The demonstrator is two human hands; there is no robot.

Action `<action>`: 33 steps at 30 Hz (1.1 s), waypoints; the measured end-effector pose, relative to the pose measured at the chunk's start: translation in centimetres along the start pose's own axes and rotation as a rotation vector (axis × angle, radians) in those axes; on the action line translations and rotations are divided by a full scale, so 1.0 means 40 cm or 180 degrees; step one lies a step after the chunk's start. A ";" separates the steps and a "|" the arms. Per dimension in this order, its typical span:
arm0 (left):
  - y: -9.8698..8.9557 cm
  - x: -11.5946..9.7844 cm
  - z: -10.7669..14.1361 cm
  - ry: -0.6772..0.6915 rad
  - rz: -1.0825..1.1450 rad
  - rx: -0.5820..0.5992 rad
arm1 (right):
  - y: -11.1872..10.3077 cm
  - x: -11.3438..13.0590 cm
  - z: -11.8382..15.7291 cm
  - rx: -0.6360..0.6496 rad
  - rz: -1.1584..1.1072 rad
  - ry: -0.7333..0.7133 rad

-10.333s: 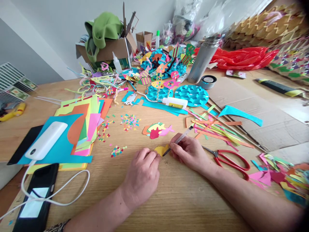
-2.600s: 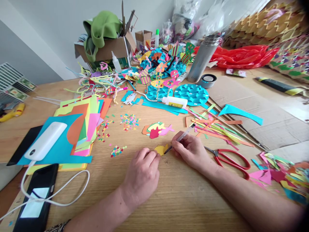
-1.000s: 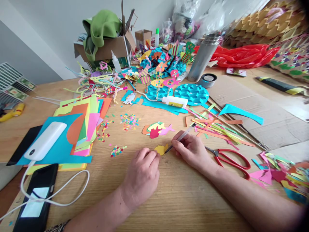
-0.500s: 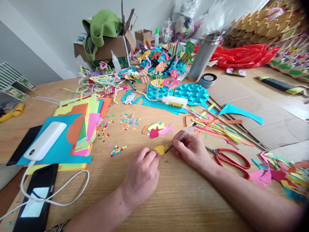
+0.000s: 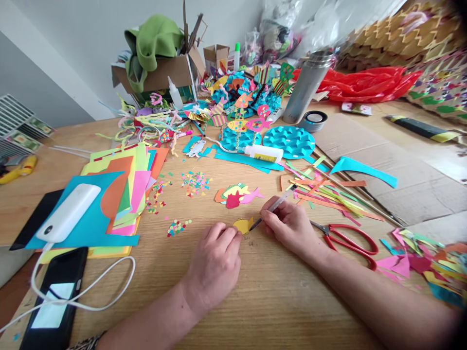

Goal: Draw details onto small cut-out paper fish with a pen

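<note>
While your left hand [image 5: 215,257], fingers curled, holds yellow fish [image 5: 242,226] on table [image 5: 277,311], your right hand [image 5: 288,226] pinches pen [image 5: 285,196] near fish's tail. Piled fish [image 5: 234,200] look plain; spotted fish [image 5: 238,126] look done. Yellow one's lines: cannot tell.

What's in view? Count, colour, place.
Slim plastic pen: 1, translucent, in right hand
Fish-shaped paper cutout: 1, yellow, at left hand
Metal scissors: 1, red-handled, right
Flat paper sheets: several, mixed, left
Rectangular phone: 1, black, near left
Cylindrical metal flask: 1, silver, back right
Crumpled plastic bag: 1, red, back right
Open cardboard boxes: 2, brown, back
Lying plastic bottle: 1, white, centre
Thin paper strips: many, mixed, right
Other clutter unlisted.
Hands: 2, bare, centre
</note>
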State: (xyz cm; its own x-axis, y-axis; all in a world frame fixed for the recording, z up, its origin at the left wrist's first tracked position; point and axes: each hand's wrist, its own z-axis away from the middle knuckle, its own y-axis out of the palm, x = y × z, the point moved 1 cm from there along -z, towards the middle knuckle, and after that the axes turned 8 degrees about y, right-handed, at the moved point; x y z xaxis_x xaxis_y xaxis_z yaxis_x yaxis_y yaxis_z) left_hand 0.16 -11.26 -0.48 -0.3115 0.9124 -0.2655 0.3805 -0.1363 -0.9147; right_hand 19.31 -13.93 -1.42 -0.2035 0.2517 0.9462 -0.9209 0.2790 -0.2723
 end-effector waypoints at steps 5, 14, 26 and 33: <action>0.000 -0.001 -0.003 -0.0004 0.0004 0.0034 | 0.002 0.002 -0.001 0.0069 0.0040 -0.0007; -0.002 -0.002 -0.002 -0.0019 0.0029 0.0055 | -0.002 0.003 -0.001 -0.0001 0.0017 -0.0016; -0.001 -0.001 -0.003 0.0001 0.0039 -0.0002 | -0.001 0.000 -0.001 -0.0076 0.0045 -0.0036; -0.001 -0.003 0.000 0.0002 0.0043 -0.0001 | 0.000 -0.003 -0.001 -0.0005 0.0044 -0.0065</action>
State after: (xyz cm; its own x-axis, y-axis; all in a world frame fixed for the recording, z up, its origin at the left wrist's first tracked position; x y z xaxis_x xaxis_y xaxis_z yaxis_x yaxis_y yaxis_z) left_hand 0.16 -11.36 -0.42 -0.3058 0.9108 -0.2775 0.3850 -0.1483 -0.9109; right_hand 19.36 -13.93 -1.54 -0.2231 0.2366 0.9457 -0.9174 0.2771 -0.2857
